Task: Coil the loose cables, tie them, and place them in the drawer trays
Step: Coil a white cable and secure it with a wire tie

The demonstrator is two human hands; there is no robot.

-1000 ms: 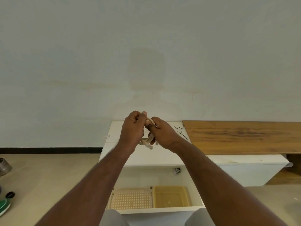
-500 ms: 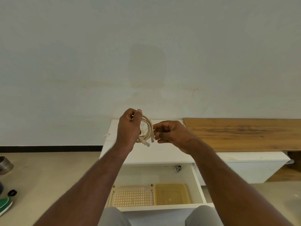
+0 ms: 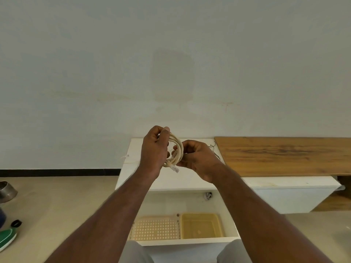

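Head view: left hand (image 3: 154, 149) grips the coiled cable (image 3: 175, 149); right hand (image 3: 197, 158) has returned, pinching it, probably about to tie

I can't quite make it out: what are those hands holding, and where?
A coiled beige cable. The left hand grips the coil's left side; the right hand pinches its right side.

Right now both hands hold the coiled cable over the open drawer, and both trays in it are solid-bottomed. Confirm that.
Not quite. The head view shows only the right tray is solid; the left tray has a perforated grid bottom. Both hands, left and right, do hold the coiled cable above the open drawer.
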